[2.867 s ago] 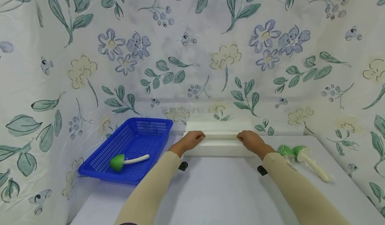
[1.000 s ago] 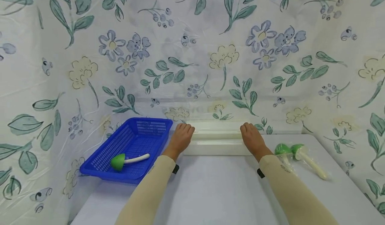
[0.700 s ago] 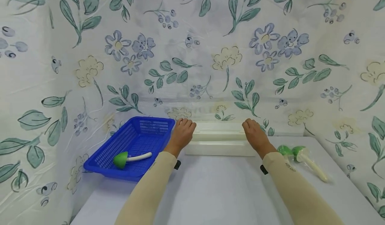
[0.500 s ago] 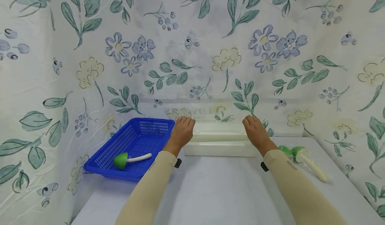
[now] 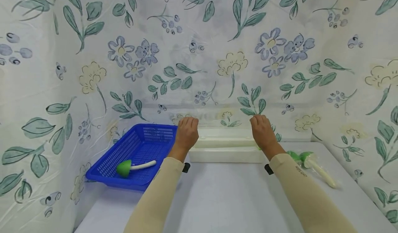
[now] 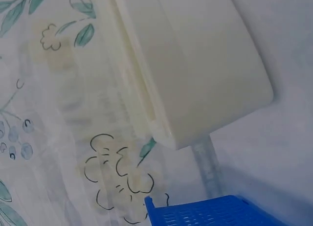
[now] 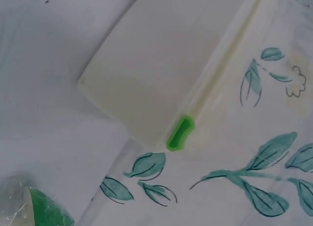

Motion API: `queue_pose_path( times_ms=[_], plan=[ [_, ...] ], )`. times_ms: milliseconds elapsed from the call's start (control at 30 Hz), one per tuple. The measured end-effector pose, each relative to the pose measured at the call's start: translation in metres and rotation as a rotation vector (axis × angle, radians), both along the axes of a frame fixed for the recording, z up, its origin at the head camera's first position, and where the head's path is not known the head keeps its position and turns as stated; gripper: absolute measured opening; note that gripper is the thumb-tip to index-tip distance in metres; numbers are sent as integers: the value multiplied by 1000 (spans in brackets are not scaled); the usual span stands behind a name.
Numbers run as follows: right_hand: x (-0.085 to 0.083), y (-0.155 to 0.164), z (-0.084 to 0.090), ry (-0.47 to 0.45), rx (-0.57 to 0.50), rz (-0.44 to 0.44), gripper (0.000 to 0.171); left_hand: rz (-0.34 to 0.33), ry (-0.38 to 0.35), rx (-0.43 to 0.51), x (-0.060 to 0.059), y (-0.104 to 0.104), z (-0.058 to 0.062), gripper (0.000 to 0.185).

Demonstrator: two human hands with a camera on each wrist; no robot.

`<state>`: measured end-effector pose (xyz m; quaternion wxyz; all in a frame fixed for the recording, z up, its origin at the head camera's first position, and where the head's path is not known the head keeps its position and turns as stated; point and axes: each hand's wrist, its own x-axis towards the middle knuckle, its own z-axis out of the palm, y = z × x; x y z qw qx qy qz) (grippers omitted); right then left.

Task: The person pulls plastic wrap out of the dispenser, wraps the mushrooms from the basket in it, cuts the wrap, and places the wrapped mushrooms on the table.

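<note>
A long white cling film box [image 5: 224, 155] lies at the back of the table, its lid raised behind it. A faint, see-through sheet of cling film [image 5: 217, 122] spans the space between the hands above the box. My left hand [image 5: 186, 132] pinches the film's left side, fingers curled over. The film's right side is pinched by my right hand [image 5: 262, 132]. At the box's right end, a green slider [image 7: 181, 133] sits on the edge in the right wrist view. Neither hand shows in its wrist view; only the box [image 6: 195, 64] and the wall sheet do.
On the left stands a blue mesh basket [image 5: 96, 174] holding a green-domed utensil [image 5: 124, 168] with a white handle. Two similar green-headed utensils [image 5: 317, 165] lie in clear plastic on the right. A flower-patterned sheet [image 5: 199, 70] hangs close behind the box.
Both hands have risen from the box's slot to above it, drawing the clear film upward. The box, basket and bagged utensils stay where they were.
</note>
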<state>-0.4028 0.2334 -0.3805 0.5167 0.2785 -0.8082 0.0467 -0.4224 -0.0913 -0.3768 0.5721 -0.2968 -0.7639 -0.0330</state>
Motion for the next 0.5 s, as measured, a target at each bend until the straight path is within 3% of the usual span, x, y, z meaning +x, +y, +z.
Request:
queue_pose_path(
  times_ms=[267, 500],
  plan=[
    [-2, 1, 17, 80, -21, 5, 11, 21, 70, 7, -2, 3, 14, 12],
    [-1, 3, 37, 106, 13, 12, 10, 43, 65, 15, 1, 4, 32, 13]
  ],
)
